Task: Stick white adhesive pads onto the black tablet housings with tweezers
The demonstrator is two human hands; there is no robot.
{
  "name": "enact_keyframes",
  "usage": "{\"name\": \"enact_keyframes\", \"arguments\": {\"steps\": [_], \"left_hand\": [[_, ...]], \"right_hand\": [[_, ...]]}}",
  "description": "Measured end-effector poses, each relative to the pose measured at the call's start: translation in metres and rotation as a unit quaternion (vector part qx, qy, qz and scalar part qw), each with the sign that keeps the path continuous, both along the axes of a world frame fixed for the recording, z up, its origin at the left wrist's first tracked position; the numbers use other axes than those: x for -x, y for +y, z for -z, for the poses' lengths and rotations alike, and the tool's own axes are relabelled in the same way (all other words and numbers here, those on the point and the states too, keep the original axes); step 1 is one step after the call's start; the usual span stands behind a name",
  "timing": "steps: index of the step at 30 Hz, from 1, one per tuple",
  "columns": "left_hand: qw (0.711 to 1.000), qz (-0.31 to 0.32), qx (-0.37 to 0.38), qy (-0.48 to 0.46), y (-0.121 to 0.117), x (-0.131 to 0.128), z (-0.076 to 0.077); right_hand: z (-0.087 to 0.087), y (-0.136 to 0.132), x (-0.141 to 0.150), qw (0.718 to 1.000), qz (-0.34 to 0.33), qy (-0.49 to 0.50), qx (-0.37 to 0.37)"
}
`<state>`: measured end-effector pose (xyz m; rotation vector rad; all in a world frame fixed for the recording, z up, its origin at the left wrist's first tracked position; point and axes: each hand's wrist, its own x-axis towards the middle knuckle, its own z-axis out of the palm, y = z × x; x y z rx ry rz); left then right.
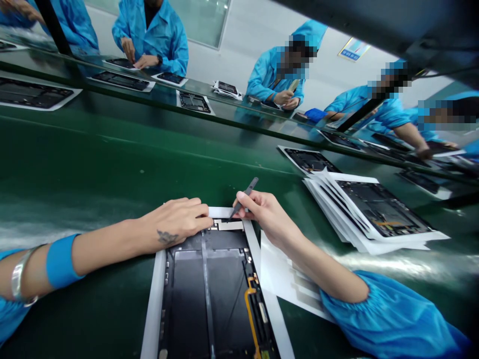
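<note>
At the left, across the counter (112,164), a spare shell (33,93) is lying on white backing. The left hand (183,219) is reaching in and resting with bent fingers over the far left corner of the working shell (224,284); whether it is pinching anything beneath the fingertips cannot be told. The working shell is lying face up on its backing (151,309), its near edge running out of view. A pale strip (231,226) is showing along its far edge. To the right of the left hand, the tweezers (245,197) are pointing down at that far edge, just short of the far right corner. The right hand (264,209) is grasping them between thumb and fingers. Beside the shell's right edge, a sheet (295,284) is lying partly under the right forearm. Farther right, a stack (377,209) of shells is leaning unevenly.

Assessment: good practice here is calling for light tweezer pressure, the left hand steadying the corner without crowding the tips, and the points staying clear of the orange flex (251,309) along the right edge.
</note>
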<state>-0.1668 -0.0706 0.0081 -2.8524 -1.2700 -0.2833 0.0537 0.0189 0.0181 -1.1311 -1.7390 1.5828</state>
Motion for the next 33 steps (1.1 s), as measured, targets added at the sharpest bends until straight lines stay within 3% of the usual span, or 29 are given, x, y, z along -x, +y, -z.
{"name": "enact_keyframes", "arguments": {"steps": [27,33], "left_hand": [[0.999,0.014,-0.029,-0.007,-0.0004,0.0016,0.002],[1.0,0.007,-0.024,0.011,-0.0023,0.0007,-0.0032]], "right_hand": [[0.0008,0.0024,0.0004,1.0,-0.006,-0.026,-0.012],[-0.0005,0.0018,0.0009,0.999,-0.013,-0.028,-0.02]]}}
